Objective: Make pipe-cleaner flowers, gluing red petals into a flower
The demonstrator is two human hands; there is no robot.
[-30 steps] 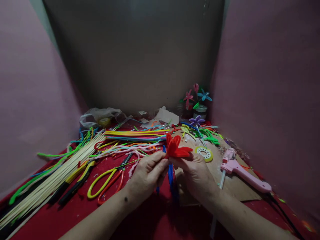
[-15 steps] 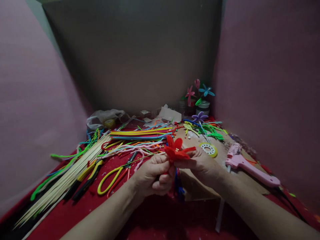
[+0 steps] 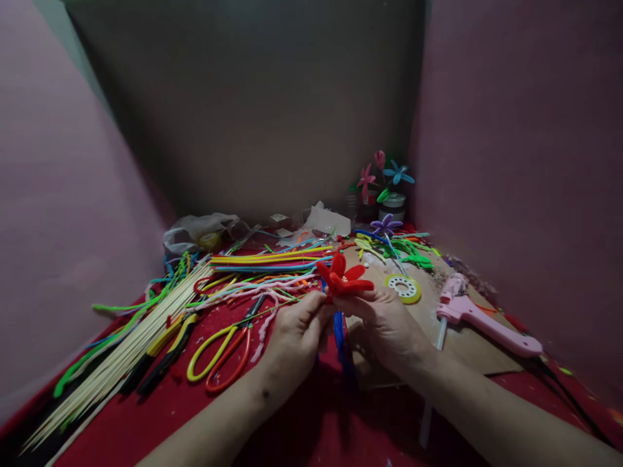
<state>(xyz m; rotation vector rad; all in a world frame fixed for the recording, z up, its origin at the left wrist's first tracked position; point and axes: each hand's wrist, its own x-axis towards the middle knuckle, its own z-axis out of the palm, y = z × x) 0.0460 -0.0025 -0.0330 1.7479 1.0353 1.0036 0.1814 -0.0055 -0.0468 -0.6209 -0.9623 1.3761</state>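
Observation:
A red fuzzy flower point(image 3: 342, 280) with pale beads at its centre is held up between both hands in the middle of the view. My left hand point(image 3: 302, 327) pinches beneath its left side, fingers closed, and a thin green stem runs out to the left from there. Closed around the flower's base on the right is my right hand point(image 3: 384, 321), its thumb and fingertips just under the petals. The fingertips partly hide the flower's underside. Blue pipe cleaners point(image 3: 339, 340) hang or lie just below the hands.
Yellow-and-red-handled scissors point(image 3: 228, 357), pliers point(image 3: 168, 347) and wooden sticks point(image 3: 141, 350) lie left. Colourful pipe cleaners point(image 3: 267, 259) lie behind. At right, a yellow tape roll point(image 3: 403, 288) and pink glue gun point(image 3: 487, 321) rest on cardboard point(image 3: 467, 350). Finished flowers point(image 3: 384, 175) stand at the back.
The red flower has tilted and risen slightly, its petals now more upright. My left hand has turned, its back now facing up more. The camera view has shifted slightly.

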